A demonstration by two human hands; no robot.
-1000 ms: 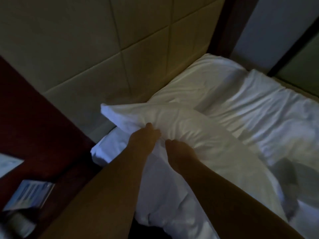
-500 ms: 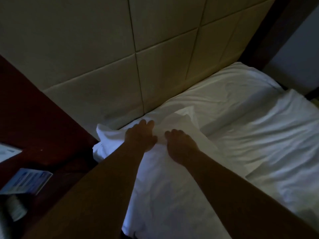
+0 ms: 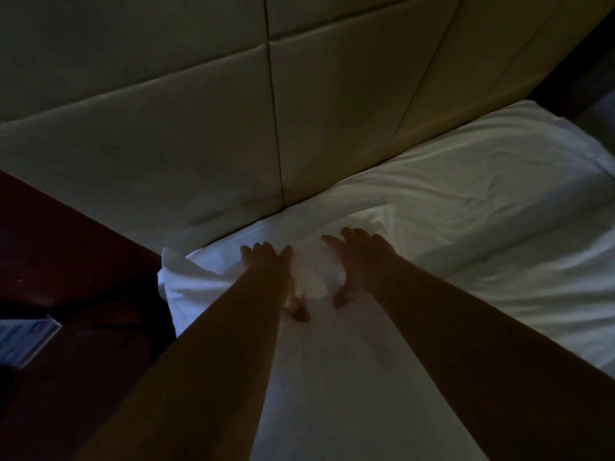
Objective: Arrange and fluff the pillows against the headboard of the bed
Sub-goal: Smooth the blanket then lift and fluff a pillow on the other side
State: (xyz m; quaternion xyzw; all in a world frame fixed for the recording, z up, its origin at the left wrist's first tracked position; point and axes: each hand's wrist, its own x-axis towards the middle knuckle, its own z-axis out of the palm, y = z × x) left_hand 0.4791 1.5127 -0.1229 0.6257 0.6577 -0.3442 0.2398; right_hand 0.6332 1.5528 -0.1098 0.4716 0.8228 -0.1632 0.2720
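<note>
Against the padded panelled headboard (image 3: 206,134), both hands' spread fingers (image 3: 263,252) flat on a soft, creased white pillow (image 3: 316,377).

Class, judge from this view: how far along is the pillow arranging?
Done: the near pillow lies flat by the padded headboard, another pillow beyond it. In hand: the left hand and right hand press it, fingers spread. Left: fluffing it and propping both against the headboard.

The pillow (image 3: 233,281), a second ago lifted and bunched in both fists, now lies flat at the bed's head edge against the headboard (image 3: 199,128), with the left hand (image 3: 269,271) and right hand (image 3: 359,261) spread open, pressing on it.
</note>
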